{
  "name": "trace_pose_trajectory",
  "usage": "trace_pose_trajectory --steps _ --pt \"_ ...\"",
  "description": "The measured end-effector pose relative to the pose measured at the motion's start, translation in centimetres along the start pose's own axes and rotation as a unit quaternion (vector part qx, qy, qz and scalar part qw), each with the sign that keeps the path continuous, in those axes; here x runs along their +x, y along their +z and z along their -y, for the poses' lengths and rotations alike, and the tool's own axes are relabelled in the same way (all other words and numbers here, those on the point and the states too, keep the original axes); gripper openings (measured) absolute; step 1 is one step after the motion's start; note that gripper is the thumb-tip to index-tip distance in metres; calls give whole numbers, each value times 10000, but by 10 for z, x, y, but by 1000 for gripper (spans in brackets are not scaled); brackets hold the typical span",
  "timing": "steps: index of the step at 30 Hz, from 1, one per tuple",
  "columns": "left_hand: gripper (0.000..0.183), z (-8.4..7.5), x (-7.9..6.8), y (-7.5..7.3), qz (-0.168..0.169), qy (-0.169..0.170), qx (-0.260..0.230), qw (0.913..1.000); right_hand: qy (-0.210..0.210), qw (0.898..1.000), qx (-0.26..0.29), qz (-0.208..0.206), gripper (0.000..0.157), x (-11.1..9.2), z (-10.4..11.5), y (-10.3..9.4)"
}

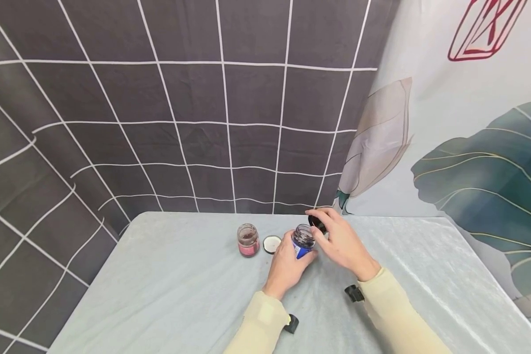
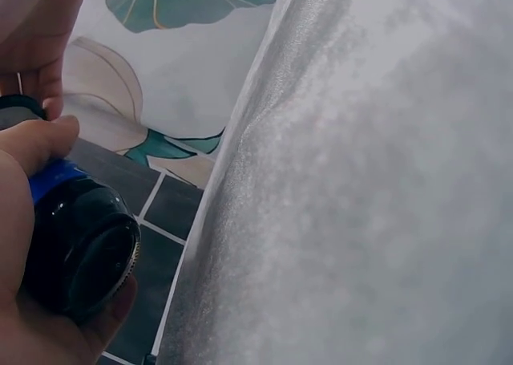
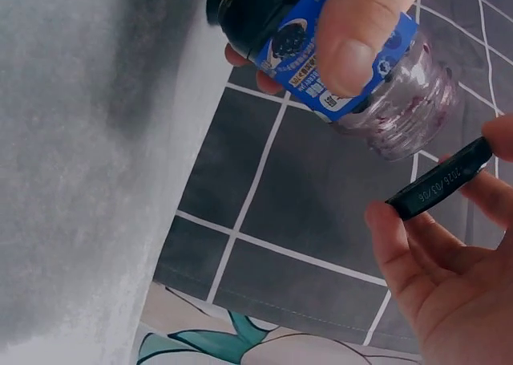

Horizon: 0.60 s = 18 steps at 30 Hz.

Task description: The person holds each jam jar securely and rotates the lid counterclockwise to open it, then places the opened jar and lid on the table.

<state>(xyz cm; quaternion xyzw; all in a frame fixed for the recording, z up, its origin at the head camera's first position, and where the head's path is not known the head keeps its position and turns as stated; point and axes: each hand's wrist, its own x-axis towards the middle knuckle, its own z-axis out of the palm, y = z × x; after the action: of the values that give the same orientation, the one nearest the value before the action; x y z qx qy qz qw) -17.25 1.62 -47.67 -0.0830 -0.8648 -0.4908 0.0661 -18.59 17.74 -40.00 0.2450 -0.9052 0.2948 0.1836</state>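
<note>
My left hand [image 1: 285, 265] grips a glass jam jar [image 1: 299, 251] with a blue label, thumb and fingers round its sides. Its threaded mouth is uncovered, and dark contents show low in the jar [image 3: 300, 56] in the right wrist view. Between thumb and fingertips my right hand [image 1: 346, 245] pinches a black jar lid [image 1: 317, 224] by its edge. This lid [image 3: 441, 180] is held apart from the jar's mouth, just beside it, and has a printed date on its side. The left wrist view shows the jar's dark base [image 2: 84, 249].
To the left stands a second open jar [image 1: 248, 241] with a pinkish-red label. A lid [image 1: 272, 244] lies white side up between the two jars. Grey cloth covers the table [image 1: 181, 285]; a dark gridded curtain [image 1: 194, 98] hangs behind it.
</note>
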Motion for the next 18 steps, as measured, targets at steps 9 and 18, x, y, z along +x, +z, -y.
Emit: trace_pose_trajectory --steps 9,18 --pt "75 1 2 1 16 59 -150 9999 195 9996 104 -201 39 -1 -1 -1" --pt "74 0 0 0 -25 9 -202 9998 256 9992 140 -280 40 -3 -4 1"
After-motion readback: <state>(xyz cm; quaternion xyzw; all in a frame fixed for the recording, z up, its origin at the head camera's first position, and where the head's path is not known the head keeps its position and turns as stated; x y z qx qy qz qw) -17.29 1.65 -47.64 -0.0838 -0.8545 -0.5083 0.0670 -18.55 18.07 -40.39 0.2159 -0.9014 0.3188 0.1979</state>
